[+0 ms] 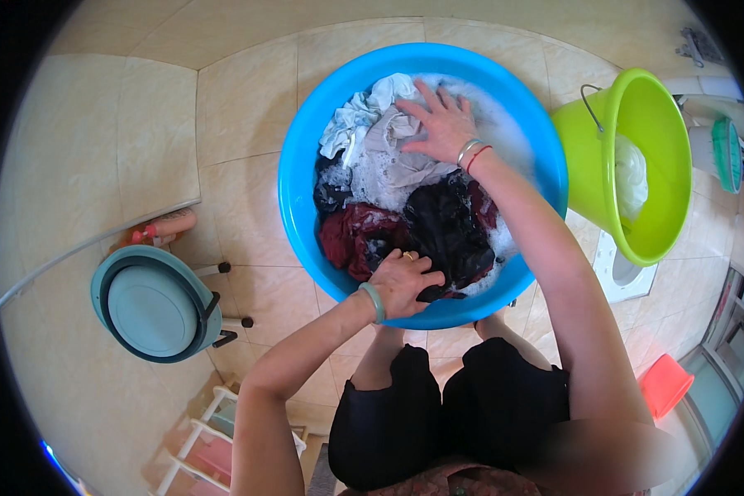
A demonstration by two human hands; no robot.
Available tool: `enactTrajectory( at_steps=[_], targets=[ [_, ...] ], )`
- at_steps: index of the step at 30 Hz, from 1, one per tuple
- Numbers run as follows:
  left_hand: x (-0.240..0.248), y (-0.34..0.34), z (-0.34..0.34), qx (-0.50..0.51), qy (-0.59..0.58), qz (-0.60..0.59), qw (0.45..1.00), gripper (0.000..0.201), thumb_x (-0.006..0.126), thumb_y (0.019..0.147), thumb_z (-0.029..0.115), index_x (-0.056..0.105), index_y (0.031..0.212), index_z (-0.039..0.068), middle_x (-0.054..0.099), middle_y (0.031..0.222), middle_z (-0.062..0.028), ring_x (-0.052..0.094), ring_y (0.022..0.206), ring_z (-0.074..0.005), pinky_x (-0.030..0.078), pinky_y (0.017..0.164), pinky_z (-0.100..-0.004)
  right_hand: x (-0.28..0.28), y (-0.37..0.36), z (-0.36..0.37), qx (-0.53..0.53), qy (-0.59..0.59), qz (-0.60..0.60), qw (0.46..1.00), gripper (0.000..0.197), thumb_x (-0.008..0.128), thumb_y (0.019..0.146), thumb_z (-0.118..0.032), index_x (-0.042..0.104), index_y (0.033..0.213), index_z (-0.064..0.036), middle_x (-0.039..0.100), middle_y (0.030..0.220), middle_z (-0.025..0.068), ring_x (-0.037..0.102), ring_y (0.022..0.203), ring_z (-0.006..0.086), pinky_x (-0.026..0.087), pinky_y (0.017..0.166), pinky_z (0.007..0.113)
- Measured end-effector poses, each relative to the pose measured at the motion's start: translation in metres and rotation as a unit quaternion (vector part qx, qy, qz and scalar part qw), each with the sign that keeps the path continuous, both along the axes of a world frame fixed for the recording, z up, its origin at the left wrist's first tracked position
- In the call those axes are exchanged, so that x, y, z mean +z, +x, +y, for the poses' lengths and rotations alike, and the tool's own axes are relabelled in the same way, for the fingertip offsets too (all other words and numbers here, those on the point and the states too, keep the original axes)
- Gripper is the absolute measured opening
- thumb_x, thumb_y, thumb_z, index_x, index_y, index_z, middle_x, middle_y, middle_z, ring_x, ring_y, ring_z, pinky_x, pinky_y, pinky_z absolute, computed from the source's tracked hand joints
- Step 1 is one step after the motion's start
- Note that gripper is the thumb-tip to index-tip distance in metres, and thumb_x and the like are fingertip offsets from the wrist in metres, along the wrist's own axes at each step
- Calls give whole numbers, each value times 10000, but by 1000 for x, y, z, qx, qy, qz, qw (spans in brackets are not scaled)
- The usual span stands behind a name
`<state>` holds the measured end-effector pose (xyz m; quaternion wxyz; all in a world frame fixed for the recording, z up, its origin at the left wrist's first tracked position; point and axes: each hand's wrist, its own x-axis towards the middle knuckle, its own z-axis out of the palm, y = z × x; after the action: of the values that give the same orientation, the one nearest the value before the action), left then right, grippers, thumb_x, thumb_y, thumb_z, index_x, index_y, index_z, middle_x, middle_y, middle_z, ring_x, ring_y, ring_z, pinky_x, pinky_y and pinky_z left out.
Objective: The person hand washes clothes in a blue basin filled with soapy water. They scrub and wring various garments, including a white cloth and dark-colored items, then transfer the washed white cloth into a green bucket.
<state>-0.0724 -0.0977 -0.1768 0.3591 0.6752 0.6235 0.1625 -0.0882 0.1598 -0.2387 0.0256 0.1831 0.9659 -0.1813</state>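
A big round blue basin (298, 124) holds wet clothes in white suds. My left hand (401, 285), with a ring and a pale green bangle, is at the near side, its fingers curled onto a black garment (442, 219). Dark red cloth (351, 236) lies left of the black one. My right hand (445, 124), with silver bangles and a red cord on the wrist, is spread over the far right of the pile. Its fingertips and thumb rest on or beside a greyish-white garment (388, 140). A pale light-blue cloth (351, 120) lies at the far left of the pile.
A lime-green bucket (579, 157) tilts against the basin's right, with something white inside. Left stands a grey-green tub (153, 310) on a stand, with a pink bottle (174, 223) behind it. A red container (666, 385) and a white rack (194, 438) are nearer me.
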Motion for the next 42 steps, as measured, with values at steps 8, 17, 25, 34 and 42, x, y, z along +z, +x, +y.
enactTrajectory(
  at_steps=[8, 17, 25, 34, 42],
  targets=[
    [-2, -3, -2, -7, -4, -3, 1000, 392, 771, 668, 303, 611, 1018, 225, 520, 875, -41, 548, 903, -250, 394, 746, -392, -35, 32, -15, -36, -175, -36, 983, 351, 621, 746, -96, 657, 1066, -236, 462, 1360, 117, 568, 1104, 336, 404, 954, 548],
    [2, -2, -5, -11, 5, 12, 1000, 375, 765, 713, 353, 621, 1034, 223, 510, 873, -43, 535, 896, -244, 382, 741, -391, 19, 91, -72, 53, -178, 79, 979, 282, 592, 625, -58, 679, 873, -162, 590, 1149, 74, 611, 967, 294, 433, 817, 448],
    [37, -20, -9, 48, 101, -55, 992, 251, 760, 758, 373, 698, 906, 180, 620, 813, -26, 622, 768, -204, 466, 689, -334, 49, 112, -121, 124, -223, 86, 963, 129, 638, 659, -188, 659, 780, -150, 578, 1019, 59, 602, 948, 246, 404, 751, 419],
    [30, -50, 27, 259, 126, 13, 958, 153, 690, 822, 165, 647, 749, 37, 615, 736, -107, 627, 714, -289, 471, 638, -370, 38, 99, -158, 147, -195, 81, 966, 192, 643, 692, -187, 671, 879, -154, 564, 1034, 67, 562, 984, 253, 409, 756, 399],
    [-31, -77, 65, 216, -148, 224, 939, 676, 594, 869, 527, 422, 1442, 212, 134, 1596, -110, 213, 1422, -387, 298, 1119, -466, 40, 91, -159, 136, -215, 43, 966, 326, 656, 691, -174, 668, 1008, -99, 551, 1089, 138, 560, 1002, 286, 431, 806, 410]
  ],
)
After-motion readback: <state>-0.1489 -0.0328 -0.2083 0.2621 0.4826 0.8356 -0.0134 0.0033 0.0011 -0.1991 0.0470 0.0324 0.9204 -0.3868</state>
